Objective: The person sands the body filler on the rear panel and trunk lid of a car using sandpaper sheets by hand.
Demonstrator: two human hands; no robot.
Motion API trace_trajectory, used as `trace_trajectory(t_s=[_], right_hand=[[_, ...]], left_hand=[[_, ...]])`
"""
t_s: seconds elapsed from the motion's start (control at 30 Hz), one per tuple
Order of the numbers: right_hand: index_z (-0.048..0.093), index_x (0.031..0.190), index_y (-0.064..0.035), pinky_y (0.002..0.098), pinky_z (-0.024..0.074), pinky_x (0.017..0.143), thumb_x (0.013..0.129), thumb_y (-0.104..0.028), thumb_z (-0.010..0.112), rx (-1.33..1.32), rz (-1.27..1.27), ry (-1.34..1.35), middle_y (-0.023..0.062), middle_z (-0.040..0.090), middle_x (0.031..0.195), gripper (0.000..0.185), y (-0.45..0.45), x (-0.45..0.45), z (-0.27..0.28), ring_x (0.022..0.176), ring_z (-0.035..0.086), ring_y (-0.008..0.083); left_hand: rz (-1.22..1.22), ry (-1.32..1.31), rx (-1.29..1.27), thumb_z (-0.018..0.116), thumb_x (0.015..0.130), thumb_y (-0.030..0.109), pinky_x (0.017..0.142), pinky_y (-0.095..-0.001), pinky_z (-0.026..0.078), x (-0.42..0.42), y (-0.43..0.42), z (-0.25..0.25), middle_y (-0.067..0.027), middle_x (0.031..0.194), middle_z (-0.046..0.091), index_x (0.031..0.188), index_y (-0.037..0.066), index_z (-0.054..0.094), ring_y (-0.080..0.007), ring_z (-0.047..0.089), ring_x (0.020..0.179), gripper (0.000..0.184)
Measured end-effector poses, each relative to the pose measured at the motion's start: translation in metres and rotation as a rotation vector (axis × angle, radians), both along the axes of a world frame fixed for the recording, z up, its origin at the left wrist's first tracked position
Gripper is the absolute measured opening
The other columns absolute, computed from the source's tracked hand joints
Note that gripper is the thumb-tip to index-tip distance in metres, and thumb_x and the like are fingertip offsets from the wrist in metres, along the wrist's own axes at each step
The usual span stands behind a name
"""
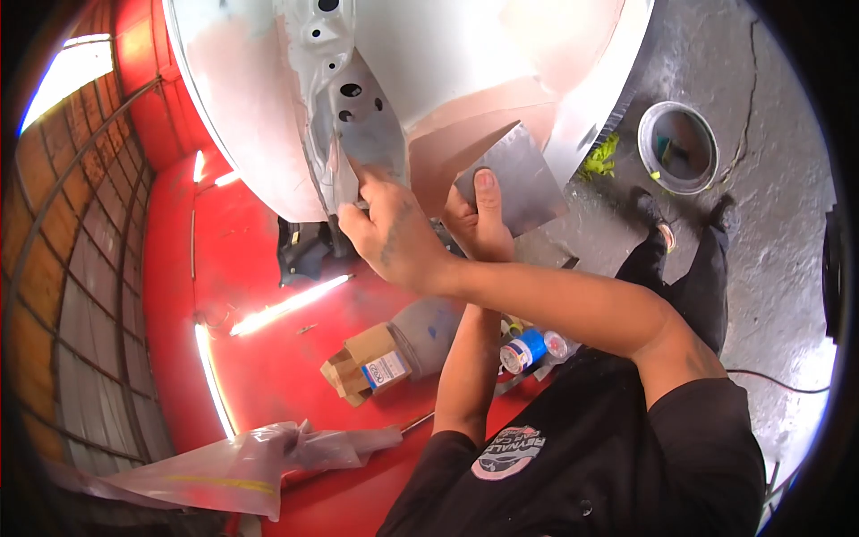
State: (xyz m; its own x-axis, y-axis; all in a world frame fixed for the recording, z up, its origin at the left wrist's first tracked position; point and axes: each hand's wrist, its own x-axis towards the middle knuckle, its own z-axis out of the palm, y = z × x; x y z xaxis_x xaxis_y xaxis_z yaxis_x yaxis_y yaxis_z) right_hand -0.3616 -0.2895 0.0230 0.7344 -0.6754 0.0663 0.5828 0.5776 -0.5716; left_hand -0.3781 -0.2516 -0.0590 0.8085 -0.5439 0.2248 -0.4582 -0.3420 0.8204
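At the white panel [483,54], the right hand [394,234] bends its fingers against the grey recess [380,139], grip unclear; before the panel, the left hand [481,215] pinches a grey sheet [532,183]. Surfacing looks partly done.

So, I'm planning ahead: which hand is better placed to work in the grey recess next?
The right hand, probably: it is right at the recess, whereas the left hand is farther away and holds a sheet.

Black shirt [573,465]: "REYNALD", "CAR CA", partly legible | cardboard box [365,345]: label [386,370] unreadable
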Motion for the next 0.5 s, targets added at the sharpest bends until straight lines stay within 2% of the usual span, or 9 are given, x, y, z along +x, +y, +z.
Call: trace_trajectory(t_s=[0.2, 0.3, 0.4, 0.5], right_hand=[[0.048, 0.139, 0.0073, 0.0525, 0.0468, 0.097, 0.096, -0.007, 0.053, 0.032, 0.013, 0.013, 0.0328, 0.056, 0.119, 0.046, 0.0, 0.023, 0.014, 0.11, 0.056, 0.0481], [0.05, 0.147, -0.0008, 0.047, 0.0487, 0.097, 0.098, -0.014, 0.053, -0.035, 0.005, 0.077, 0.029, 0.06, 0.124, 0.051, 0.0, 0.025, 0.017, 0.106, 0.062, 0.0421], [0.051, 0.143, 0.0022, 0.0472, 0.0481, 0.099, 0.099, -0.016, 0.055, -0.012, -0.011, 0.057, 0.029, 0.06, 0.124, 0.048, -0.002, 0.026, 0.021, 0.109, 0.061, 0.0426], [0.05, 0.141, 0.0072, 0.047, 0.0484, 0.099, 0.099, -0.016, 0.058, -0.05, -0.147, 0.054, 0.0305, 0.059, 0.124, 0.049, -0.002, 0.028, 0.024, 0.11, 0.061, 0.0425]], left_hand=[[0.002, 0.03, -0.005, 0.062, 0.106, 0.026, 0.088, -0.0296, 0.05, -0.002, -0.003, 0.001, -0.0076, 0.108, 0.072, 0.119, -0.004, 0.065, -0.014, 0.064, 0.095, 0.033], [0.001, 0.069, -0.005, 0.063, 0.106, 0.027, 0.088, -0.0296, 0.05, -0.001, 0.0, 0.001, -0.0072, 0.108, 0.072, 0.121, -0.003, 0.065, -0.014, 0.064, 0.097, 0.033], [0.008, 0.061, -0.021, 0.063, 0.106, 0.027, 0.087, -0.0291, 0.05, -0.004, -0.003, 0.002, -0.0065, 0.108, 0.071, 0.122, -0.002, 0.064, -0.0138, 0.064, 0.098, 0.034], [0.017, 0.075, -0.026, 0.063, 0.107, 0.027, 0.087, -0.0289, 0.05, -0.006, -0.004, 0.002, -0.0065, 0.107, 0.071, 0.121, -0.003, 0.065, -0.0135, 0.064, 0.096, 0.033]])
